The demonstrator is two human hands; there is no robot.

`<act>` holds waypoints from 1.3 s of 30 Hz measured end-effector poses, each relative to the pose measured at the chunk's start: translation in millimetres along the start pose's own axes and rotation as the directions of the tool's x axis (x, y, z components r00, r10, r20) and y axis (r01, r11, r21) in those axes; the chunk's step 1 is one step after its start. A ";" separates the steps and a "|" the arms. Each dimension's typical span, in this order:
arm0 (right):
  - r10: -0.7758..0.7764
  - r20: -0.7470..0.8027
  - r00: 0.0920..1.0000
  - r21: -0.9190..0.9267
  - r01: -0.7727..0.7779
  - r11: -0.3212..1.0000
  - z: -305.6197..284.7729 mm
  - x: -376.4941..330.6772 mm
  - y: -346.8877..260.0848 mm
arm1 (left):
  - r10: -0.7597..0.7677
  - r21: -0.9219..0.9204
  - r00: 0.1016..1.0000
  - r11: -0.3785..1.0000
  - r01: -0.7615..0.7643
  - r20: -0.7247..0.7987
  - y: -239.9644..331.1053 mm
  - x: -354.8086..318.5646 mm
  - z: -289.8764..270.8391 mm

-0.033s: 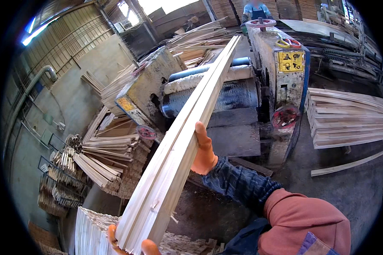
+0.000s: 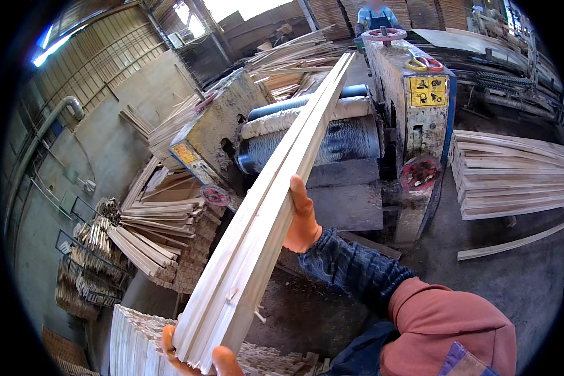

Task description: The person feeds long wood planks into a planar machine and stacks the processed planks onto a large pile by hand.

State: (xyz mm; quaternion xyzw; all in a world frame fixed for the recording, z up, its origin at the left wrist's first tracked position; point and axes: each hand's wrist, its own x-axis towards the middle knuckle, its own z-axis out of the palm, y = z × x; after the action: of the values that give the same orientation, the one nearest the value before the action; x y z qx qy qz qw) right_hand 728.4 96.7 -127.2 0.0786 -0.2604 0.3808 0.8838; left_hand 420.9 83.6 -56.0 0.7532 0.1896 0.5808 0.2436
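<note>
Both my hands wear orange gloves and hold one bundle of long pale wooden strips (image 2: 257, 219). The bundle runs from the lower left up toward the rollers, its far end above them in the picture. My left hand (image 2: 224, 361) is closed around the near end, thumb on the right edge and fingers on the left. Farther along, my right hand (image 2: 302, 222) grips the right side, thumb upright; the bundle hides its other fingers. Beyond stands a roller machine with a ridged metal roller (image 2: 351, 139) and a glue-crusted pale roller (image 2: 351, 108).
Worn machine housings (image 2: 429, 125) with red handwheels (image 2: 421, 173) flank the rollers; scissors (image 2: 424, 63) lie on the right one. Strips are stacked at left (image 2: 150, 250), at right (image 2: 514, 175) and beneath my left hand (image 2: 131, 344). A co-worker (image 2: 379, 19) stands behind the machine.
The bundle and both gloved hands have shifted very slightly to the right and up. My grip on the strips is the same.
</note>
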 end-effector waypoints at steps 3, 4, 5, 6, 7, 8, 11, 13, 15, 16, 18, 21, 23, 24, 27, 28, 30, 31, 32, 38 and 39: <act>0.000 0.024 1.000 0.037 -0.001 0.999 -5.4 11.7 -13.7 | 0.002 0.162 0.999 0.987 -0.009 0.047 19.0 14.1 11.4; -0.007 0.024 1.000 0.040 0.006 0.999 -6.3 13.9 -15.5 | 0.041 0.229 0.998 0.972 -0.052 0.051 18.9 15.3 12.6; -0.012 0.025 1.000 0.044 0.011 0.999 -7.1 16.2 -17.2 | 0.080 0.296 0.995 0.951 -0.093 0.056 20.5 17.2 13.8; -0.022 0.049 0.999 0.024 0.021 0.999 -8.2 18.7 -17.7 | 0.062 0.314 0.998 0.947 -0.067 0.027 27.0 17.5 18.3; -0.030 0.075 0.997 0.006 0.030 1.000 -9.0 21.4 -18.5 | 0.050 0.265 0.999 0.963 -0.051 0.009 29.4 18.9 21.7; -0.045 0.097 0.994 -0.030 0.048 0.998 -10.0 23.2 -27.0 | 0.032 0.195 0.999 0.980 -0.031 -0.004 26.5 19.2 30.2; -0.109 0.058 0.992 -0.069 0.112 0.991 -7.7 33.3 -36.7 | -0.144 -0.044 0.990 0.989 0.143 -0.001 29.7 21.5 47.4; -0.092 0.096 0.991 -0.026 0.095 0.995 -4.4 42.0 -45.7 | -0.128 -0.185 0.991 0.974 0.131 0.029 39.1 34.3 51.7; -0.064 0.126 0.990 0.002 0.064 0.998 -13.0 49.1 -67.9 | -0.063 -0.218 0.997 0.973 0.072 0.048 38.9 38.3 73.0; -0.051 0.150 0.987 -0.018 0.054 0.998 -14.1 51.5 -72.7 | 0.005 -0.194 0.999 0.981 0.004 0.047 44.5 41.9 80.3; -0.039 0.172 0.984 -0.070 0.051 0.996 -26.2 61.6 -86.9 | 0.157 -0.198 0.986 0.970 -0.144 0.049 31.9 37.8 93.9; -0.116 0.067 0.991 -0.123 0.124 0.985 -49.1 72.1 -92.0 | 0.170 -0.248 0.985 0.956 -0.157 0.033 22.4 30.3 127.2; -0.167 0.041 0.985 -0.371 0.170 0.913 -69.3 63.0 -92.1 | 0.066 -0.526 0.993 0.850 -0.007 0.095 12.0 25.8 148.2; -0.243 -0.010 0.970 -0.577 0.193 0.793 -79.1 49.3 -102.6 | 0.064 -0.566 0.985 0.824 0.039 0.161 9.5 26.2 153.9; -0.098 -0.054 0.994 -0.412 0.067 0.909 -97.6 12.8 -113.9 | 0.134 -0.301 0.972 0.951 -0.072 0.191 -17.9 9.7 146.4; -0.026 -0.063 0.998 -0.332 0.004 0.943 -105.0 -0.1 -126.1 | 0.070 -0.295 0.976 0.955 -0.006 0.206 -26.7 -3.4 140.0; 0.127 -0.089 0.988 -0.143 -0.139 0.980 -120.0 -24.0 -136.5 | -0.042 -0.252 0.979 0.963 0.092 0.197 -46.8 -28.5 112.4; 0.199 -0.118 0.973 -0.053 -0.206 0.977 -127.5 -34.0 -135.4 | -0.142 -0.222 0.977 0.959 0.175 0.158 -59.2 -42.1 95.8; 0.257 -0.156 0.954 0.022 -0.257 0.966 -136.6 -46.3 -130.7 | -0.276 -0.153 0.953 0.943 0.294 0.128 -76.5 -61.0 73.6; 0.409 -0.781 0.472 -0.002 -0.657 0.754 -148.2 -123.0 -9.5 | -0.751 -0.273 0.485 0.631 0.726 -0.448 -122.6 -235.3 -98.7; 0.721 -0.311 0.619 -0.013 -0.762 0.648 -191.0 -143.7 -11.1 | -0.812 -0.448 0.341 0.556 0.700 -0.474 -112.9 -247.9 -128.3</act>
State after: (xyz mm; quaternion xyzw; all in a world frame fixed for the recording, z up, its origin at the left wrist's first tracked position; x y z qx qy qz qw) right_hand 730.3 62.5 -364.0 -0.1543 -0.1693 0.6992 0.6773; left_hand 233.6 52.8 -289.8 0.3093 0.5382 0.6305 0.4660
